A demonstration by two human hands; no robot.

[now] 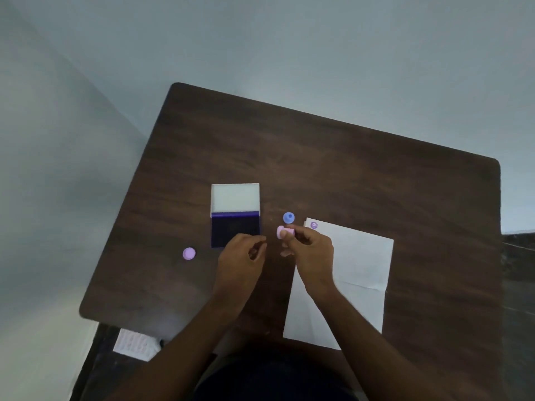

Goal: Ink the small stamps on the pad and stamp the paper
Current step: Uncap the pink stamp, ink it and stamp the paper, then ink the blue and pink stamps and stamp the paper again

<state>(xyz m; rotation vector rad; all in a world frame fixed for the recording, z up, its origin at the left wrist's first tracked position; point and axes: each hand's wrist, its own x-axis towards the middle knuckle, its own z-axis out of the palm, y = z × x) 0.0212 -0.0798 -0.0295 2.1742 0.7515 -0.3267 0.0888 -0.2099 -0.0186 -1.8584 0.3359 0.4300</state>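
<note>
R hand (311, 250) is pinching the pink stamp (285, 232) on its side betw. ink pad (235, 229) at 9 o'clock and paper (353, 273) at 3, L hand (241, 257) is hanging loosely curled, gripping nothing; risk: sideways stamp slipping, smudging the paper.

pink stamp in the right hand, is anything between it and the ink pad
Only the left hand, hovering over the near right corner of the open ink pad. The right hand pinches the pink stamp just right of the pad; the rest of the pad is uncovered.
</note>
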